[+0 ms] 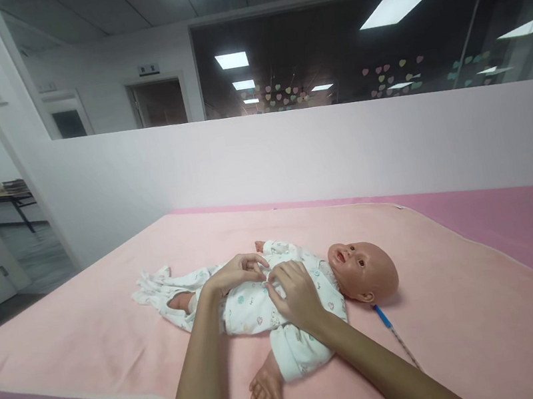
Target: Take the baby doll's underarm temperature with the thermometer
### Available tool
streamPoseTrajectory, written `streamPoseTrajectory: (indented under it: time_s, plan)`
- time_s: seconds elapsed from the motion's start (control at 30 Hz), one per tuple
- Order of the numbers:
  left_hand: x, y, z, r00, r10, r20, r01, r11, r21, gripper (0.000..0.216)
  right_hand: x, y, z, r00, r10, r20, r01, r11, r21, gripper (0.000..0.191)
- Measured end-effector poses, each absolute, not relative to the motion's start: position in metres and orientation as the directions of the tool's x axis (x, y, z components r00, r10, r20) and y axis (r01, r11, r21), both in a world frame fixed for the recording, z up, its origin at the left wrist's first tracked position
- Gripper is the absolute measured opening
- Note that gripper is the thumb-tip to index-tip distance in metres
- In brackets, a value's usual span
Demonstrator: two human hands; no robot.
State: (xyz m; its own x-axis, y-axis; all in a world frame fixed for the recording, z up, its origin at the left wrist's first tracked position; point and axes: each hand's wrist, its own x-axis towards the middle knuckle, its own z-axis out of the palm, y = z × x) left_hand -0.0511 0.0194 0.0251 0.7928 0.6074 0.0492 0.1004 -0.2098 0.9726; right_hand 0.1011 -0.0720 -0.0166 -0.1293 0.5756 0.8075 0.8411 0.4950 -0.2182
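Note:
A baby doll (365,271) lies on its back across the bed, head to the right. It is dressed in a white printed baby top (248,310) and matching white trousers (195,279), one leg of which shows a bare patch of doll. Over the doll's belly, my left hand (238,273) has its fingers closed in a pinch at the front of the top. Right beside it, my right hand (295,292) rests on the chest, thumb and fingers pinching the same front. The small spot between my fingertips is mostly hidden.
A pink pad (465,303) covers the bed. Near the doll's head lies a thin rod with a blue end (382,317). Behind stands a low white wall (314,151) with glass above. At far left, a side table (2,194) stands beyond a doorway.

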Motion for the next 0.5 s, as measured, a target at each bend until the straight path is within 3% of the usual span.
streamPoseTrajectory:
  time_s: [0.37,0.5]
  plan:
    - [-0.044,0.014,0.031,0.697,0.704,0.136,0.154,-0.332,0.930,0.032,0.105,-0.075,0.000,-0.037,0.531,0.847,0.762,0.563,-0.320,0.009]
    - [-0.040,0.013,0.029,0.672,0.720,0.173,0.151,-0.362,0.920,0.034,0.121,-0.106,0.035,0.170,0.420,0.891,0.667,0.617,-0.418,0.007]
